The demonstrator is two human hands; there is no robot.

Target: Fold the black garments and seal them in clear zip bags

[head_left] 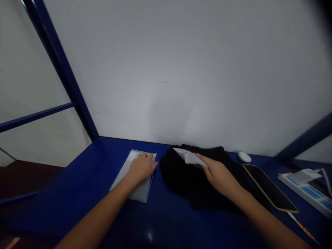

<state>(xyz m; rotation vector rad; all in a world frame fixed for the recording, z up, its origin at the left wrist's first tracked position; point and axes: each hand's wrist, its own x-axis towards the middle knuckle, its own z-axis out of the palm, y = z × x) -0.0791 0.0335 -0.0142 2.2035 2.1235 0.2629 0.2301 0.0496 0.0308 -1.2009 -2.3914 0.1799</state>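
Observation:
My left hand (141, 167) lies flat on a stack of white paper sheets (140, 193), its fingers spread near the far edge. The stack rests on the blue tabletop, a little left of the middle. A folded piece of white paper (190, 158) is pinched in my right hand (216, 173), thumb on top. That paper is held above a black cloth item (178, 176), which lies bunched on the table, partly hidden by my right hand and forearm.
A phone (269, 186) with a yellowish edge lies to the right, a cable at its near end. Behind it is a white mouse-like object (244, 157). At far right sits a power strip (306, 192) with a plugged-in charger. Blue metal posts and a pale wall border the blue table (77, 193).

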